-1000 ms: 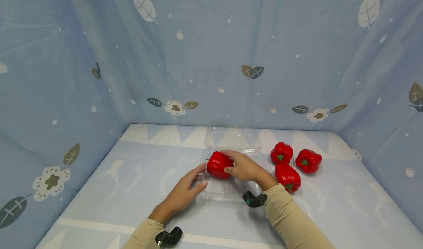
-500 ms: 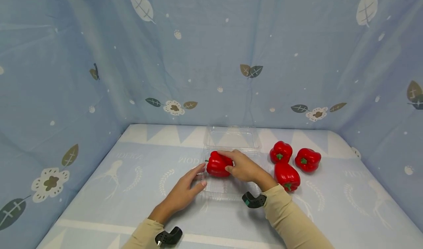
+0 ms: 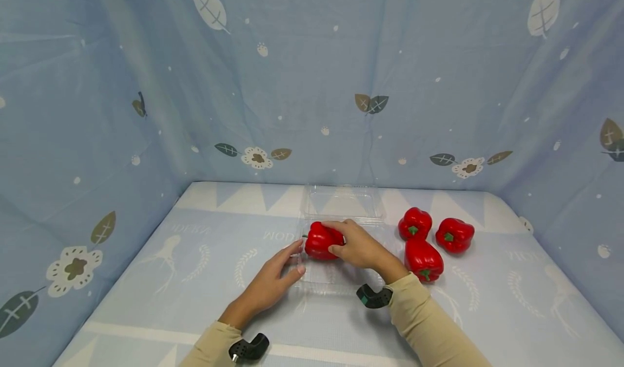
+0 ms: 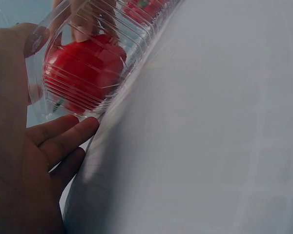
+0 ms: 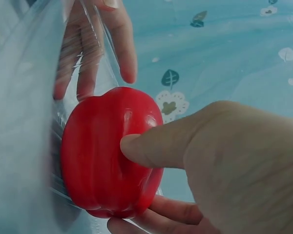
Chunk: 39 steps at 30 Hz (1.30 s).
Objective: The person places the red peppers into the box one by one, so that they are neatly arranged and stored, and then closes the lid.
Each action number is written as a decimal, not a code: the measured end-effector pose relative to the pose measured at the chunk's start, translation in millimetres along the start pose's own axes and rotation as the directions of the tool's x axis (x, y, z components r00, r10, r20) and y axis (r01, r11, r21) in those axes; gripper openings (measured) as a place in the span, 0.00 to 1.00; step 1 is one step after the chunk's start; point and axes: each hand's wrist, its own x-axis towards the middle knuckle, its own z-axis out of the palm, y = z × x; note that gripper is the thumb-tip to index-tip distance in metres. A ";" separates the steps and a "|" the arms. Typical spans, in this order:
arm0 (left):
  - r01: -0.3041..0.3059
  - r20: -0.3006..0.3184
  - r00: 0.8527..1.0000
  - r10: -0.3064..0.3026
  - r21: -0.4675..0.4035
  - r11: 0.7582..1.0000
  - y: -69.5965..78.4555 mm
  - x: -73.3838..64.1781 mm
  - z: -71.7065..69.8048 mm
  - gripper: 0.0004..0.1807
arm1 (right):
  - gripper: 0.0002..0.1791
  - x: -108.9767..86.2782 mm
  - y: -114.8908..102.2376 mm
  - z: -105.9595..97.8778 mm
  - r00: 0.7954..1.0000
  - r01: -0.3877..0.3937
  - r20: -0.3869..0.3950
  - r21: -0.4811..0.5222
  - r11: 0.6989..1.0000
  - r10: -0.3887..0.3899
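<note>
My right hand [image 3: 358, 243] grips a red bell pepper [image 3: 317, 242] from its right side, the thumb [image 5: 156, 146] on one face and fingers round the other. The pepper lies on its side in the left part of a clear plastic clamshell box [image 3: 336, 280], its green stem pointing left. Extended fingers [image 4: 63, 141] of my left hand [image 3: 268, 286] lie against the box's left wall, with its thumb near the front left corner. In the left wrist view the pepper shows through the ribbed wall.
Three more red bell peppers, one at the back [image 3: 415, 223], one in front [image 3: 424, 260] and one to the right [image 3: 455, 236], lie right of the box. The box's lid [image 3: 343, 202] lies folded open behind it. A patterned blue curtain [image 3: 312, 85] encloses the table [image 3: 161, 296].
The pepper has turned slightly in my right hand, its stem showing more plainly at the left. My left hand stays in place.
</note>
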 end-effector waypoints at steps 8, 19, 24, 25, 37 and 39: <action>0.000 -0.002 1.000 0.000 0.004 1.000 -0.2 -0.1 0.2 0.34 | 0.32 -0.2 0.6 0.8 1.000 -0.006 -0.021 0.015 1.000 0.006; 0.001 -0.004 1.000 -0.001 0.002 1.000 -0.1 0.2 0.0 0.34 | 0.31 -0.2 1.1 2.8 0.999 0.000 -0.045 0.026 1.000 0.001; -0.010 -0.007 1.000 0.010 0.004 1.000 -0.8 0.2 0.3 0.34 | 0.31 0.3 2.6 3.1 0.997 0.001 -0.071 0.016 1.000 0.000; -0.012 -0.008 1.000 0.012 0.004 1.000 -0.9 0.2 0.4 0.34 | 0.31 0.3 2.9 3.2 0.997 -0.001 -0.074 0.016 1.000 0.002; -0.013 -0.009 1.000 0.013 0.014 1.000 -2.2 0.0 0.9 0.35 | 0.30 -9.2 6.5 -3.9 0.992 -0.005 -0.124 0.076 0.997 0.015; -0.009 -0.009 1.000 0.009 0.014 1.000 -1.9 0.2 0.8 0.35 | 0.29 -12.4 7.2 -6.2 0.991 0.004 -0.135 0.096 0.995 0.009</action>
